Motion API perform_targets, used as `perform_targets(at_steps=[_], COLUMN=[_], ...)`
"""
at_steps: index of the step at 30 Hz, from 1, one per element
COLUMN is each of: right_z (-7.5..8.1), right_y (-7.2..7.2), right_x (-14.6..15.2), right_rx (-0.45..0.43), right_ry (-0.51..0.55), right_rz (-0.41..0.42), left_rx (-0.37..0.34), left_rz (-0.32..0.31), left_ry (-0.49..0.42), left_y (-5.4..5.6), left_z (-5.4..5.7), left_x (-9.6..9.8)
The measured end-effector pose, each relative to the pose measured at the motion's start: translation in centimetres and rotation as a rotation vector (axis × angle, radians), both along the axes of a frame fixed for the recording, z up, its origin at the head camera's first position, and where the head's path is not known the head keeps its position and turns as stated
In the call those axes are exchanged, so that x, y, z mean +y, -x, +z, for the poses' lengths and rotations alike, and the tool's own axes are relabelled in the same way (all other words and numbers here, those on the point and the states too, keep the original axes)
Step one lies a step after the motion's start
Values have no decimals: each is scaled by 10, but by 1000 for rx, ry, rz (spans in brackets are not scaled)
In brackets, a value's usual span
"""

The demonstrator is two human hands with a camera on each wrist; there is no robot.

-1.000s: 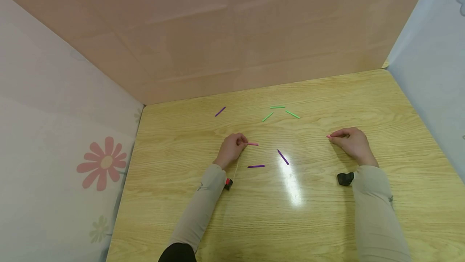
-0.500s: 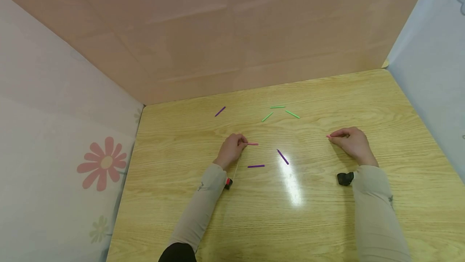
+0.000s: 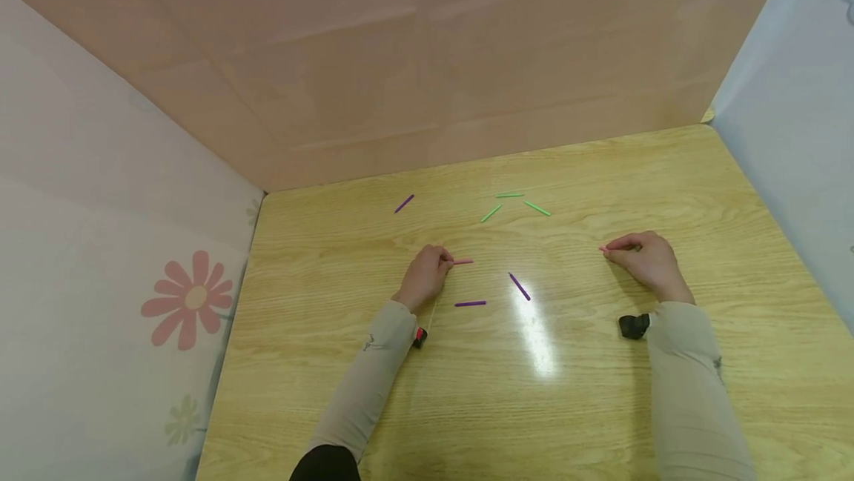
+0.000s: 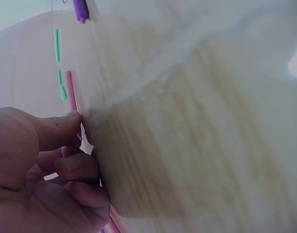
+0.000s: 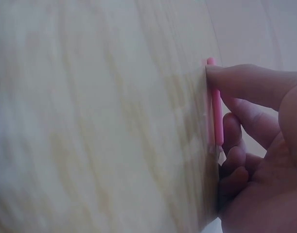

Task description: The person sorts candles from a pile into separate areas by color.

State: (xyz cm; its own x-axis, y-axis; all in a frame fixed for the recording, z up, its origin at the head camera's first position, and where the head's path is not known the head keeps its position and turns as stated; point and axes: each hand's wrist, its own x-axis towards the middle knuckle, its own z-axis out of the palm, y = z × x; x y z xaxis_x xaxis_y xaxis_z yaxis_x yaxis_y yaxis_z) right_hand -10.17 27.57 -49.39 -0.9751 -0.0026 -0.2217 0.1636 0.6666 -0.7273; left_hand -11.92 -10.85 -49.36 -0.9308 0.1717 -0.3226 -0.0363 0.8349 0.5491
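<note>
My left hand (image 3: 423, 276) pinches the left end of a pink stick (image 3: 463, 261) between thumb and fingertips, low over the table. In the left wrist view that pink stick (image 4: 70, 90) points away past the thumb. Farther right, my right hand (image 3: 644, 261) pinches another pink stick (image 5: 217, 114), which lies close along the tabletop; in the head view the fingers cover most of it. Two purple sticks (image 3: 470, 304) (image 3: 520, 286) lie nearer to me, between the hands. Another pink piece (image 4: 113, 224) shows below the left hand in its wrist view.
Three green sticks, one of them level (image 3: 510, 195), form a loose group toward the back of the wooden table (image 3: 534, 422). A third purple stick (image 3: 404, 204) lies back left. A brown sheet (image 3: 427, 58) stands behind; pale walls flank both sides.
The pink stick in my left hand has swung slightly, its free end now a little farther from me. My right hand and the loose sticks stay put.
</note>
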Motion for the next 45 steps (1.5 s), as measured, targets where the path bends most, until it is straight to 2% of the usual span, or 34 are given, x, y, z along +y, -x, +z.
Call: perform_targets(at_steps=[6, 11, 18, 26, 33, 45], right_z=[0, 0, 2, 2, 2, 4], right_y=[1, 0, 0, 1, 0, 1], right_x=[-1, -2, -3, -2, -1, -3], right_rx=[13, 11, 3, 4, 11, 10], right_ry=[-5, 3, -2, -13, -18, -14], right_rz=[4, 3, 8, 14, 9, 9], left_rx=[31, 17, 66, 86, 70, 94], left_rz=[-21, -19, -39, -10, 31, 48], left_ry=[30, 27, 19, -10, -16, -13], left_y=[-3, -7, -12, -21, -26, -32], left_z=[-2, -3, -5, -4, -3, -2], left_x=[-2, -7, -17, -23, -27, -38])
